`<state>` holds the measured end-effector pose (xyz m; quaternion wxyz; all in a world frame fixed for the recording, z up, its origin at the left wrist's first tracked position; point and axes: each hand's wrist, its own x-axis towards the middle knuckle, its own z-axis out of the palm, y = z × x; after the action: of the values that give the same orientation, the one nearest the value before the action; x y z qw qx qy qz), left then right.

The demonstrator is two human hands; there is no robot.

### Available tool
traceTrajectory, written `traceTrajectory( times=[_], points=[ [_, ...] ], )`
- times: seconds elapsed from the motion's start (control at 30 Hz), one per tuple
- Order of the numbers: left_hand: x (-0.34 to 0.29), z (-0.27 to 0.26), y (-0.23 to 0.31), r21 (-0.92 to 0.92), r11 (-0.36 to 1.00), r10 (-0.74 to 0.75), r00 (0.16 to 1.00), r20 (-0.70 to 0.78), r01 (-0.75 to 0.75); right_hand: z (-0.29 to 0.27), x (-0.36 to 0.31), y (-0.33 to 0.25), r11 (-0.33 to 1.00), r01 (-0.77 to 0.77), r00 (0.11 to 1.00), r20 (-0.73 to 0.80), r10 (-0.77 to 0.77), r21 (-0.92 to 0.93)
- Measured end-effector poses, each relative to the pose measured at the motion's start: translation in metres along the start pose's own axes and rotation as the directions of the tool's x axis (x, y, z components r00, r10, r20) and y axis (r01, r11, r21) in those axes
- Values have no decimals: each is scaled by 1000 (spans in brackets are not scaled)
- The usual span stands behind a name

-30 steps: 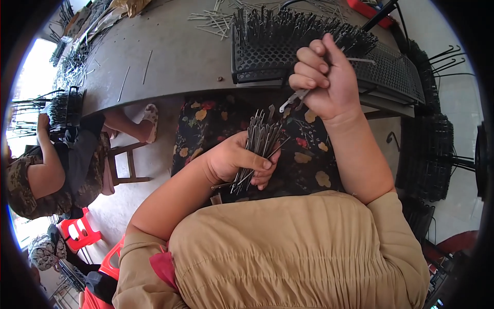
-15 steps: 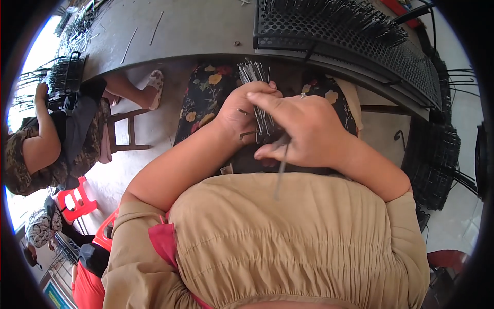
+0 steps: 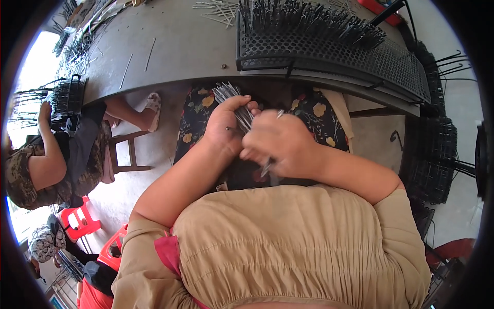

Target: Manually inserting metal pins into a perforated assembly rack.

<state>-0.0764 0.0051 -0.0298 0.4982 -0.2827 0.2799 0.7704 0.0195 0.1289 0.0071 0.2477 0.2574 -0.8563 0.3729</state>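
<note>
Above my lap, my left hand (image 3: 225, 123) is closed round a bundle of thin grey metal rods (image 3: 229, 92). The rods' far ends fan out beyond the thumb, tilted toward the table. Against the bundle's near part, my right hand (image 3: 283, 144) is curled and blurred by motion. A short grey rod end (image 3: 266, 167) sticks out below its fingers; the rest of that rod is hidden by the hand. Both hands are close together, over dark cloth with a flower pattern (image 3: 314, 110).
Ahead is a grey table (image 3: 180, 46) with a few loose rods. A black mesh rack (image 3: 329, 54) full of dark rods stands at its right. More black racks (image 3: 432, 159) are at far right. Another person (image 3: 46, 154) sits at left, near red stools (image 3: 80, 219).
My right hand has moved slightly left and down and turned over the bundle. The long rod that hung below it now shows only as a short end. The view has shifted a little.
</note>
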Motion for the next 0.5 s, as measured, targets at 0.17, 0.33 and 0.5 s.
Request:
traceTrajectory(
  times=[0.17,0.33,0.5],
  points=[
    [0,-2,-3,-54,994,96,990,103,-90,-17,8,8,399,-269,689,-115,716,877],
    [4,-7,-4,-9,999,34,999,33,-34,-13,5,7,344,-544,627,98,772,765],
    [4,-7,-1,93,995,17,1000,11,-18,1,6,-5,928,-334,927,121,355,-163]
  ],
)
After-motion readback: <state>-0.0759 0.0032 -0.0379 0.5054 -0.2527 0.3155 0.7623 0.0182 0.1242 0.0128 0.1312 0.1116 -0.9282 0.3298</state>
